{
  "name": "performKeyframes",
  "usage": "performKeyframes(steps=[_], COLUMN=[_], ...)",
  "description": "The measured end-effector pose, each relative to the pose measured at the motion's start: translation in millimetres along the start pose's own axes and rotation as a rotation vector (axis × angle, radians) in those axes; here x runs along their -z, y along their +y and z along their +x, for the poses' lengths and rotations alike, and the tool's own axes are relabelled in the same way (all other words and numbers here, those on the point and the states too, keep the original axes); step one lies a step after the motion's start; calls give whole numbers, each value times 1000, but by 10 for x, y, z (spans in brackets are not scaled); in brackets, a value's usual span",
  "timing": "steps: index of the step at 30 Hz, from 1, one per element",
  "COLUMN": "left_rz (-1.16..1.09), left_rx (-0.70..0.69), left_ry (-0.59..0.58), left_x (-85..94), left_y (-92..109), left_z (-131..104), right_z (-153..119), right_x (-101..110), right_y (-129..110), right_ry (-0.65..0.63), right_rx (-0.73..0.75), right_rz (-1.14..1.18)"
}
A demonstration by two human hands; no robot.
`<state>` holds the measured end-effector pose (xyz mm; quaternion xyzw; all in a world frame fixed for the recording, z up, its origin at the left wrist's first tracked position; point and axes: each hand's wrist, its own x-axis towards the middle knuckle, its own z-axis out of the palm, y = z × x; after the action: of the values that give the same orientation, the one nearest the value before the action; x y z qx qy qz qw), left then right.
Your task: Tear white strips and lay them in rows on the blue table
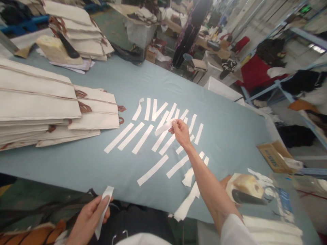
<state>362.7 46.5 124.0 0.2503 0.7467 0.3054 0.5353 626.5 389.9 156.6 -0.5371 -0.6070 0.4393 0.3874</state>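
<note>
Currently left hand [90, 217] pinches one white strip [108, 192]; right hand [181, 132] pinches a second strip [162, 128] above several strips [143, 139] laid on the blue-green table [224, 126].

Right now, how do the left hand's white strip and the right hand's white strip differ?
The left strip is gripped partway along; the right strip by one end. The left strip runs steeply in view; the right strip nearer level. The left strip is by the near edge of the table; the right strip above other strips. Both are white and narrow.
</note>
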Motion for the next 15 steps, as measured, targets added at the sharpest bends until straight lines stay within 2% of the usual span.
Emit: performKeyframes(steps=[8,15], left_rz=[-48,-43], left_rx=[23,26], left_ry=[24,-15], left_x=[42,80], left_y=[-91,-149], left_z=[27,84], right_z=[57,-187], right_x=[-144,-287], right_y=[289,436], right_ry=[-70,-118], right_rx=[23,40], right_rz=[-48,-85])
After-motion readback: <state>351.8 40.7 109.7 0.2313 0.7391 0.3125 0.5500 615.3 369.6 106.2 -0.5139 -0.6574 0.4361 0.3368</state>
